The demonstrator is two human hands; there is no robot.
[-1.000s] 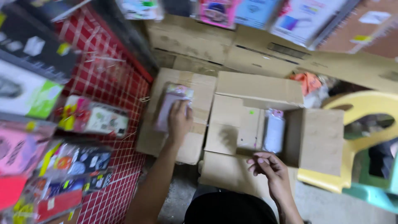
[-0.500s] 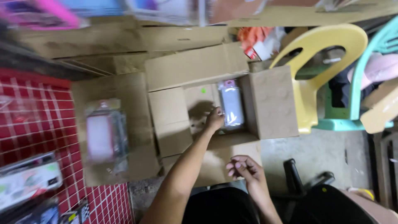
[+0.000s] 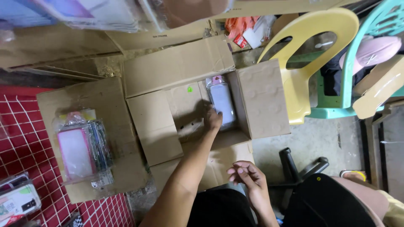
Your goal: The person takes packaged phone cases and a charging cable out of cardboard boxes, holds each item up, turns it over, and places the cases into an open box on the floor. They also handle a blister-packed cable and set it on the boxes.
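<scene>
Left hand (image 3: 212, 120) reaching into open box (image 3: 263, 98) at frame centre, fingers touching left edge of white packet (image 3: 221, 102); full grasp impossible to tell. Packet lying along box's right inner wall, just above fingers. Right hand (image 3: 246, 174) hovering lower centre, fingers loosely curled, holding nothing. Pink packets (image 3: 82, 145) resting on closed box (image 3: 115, 101) at left.
</scene>
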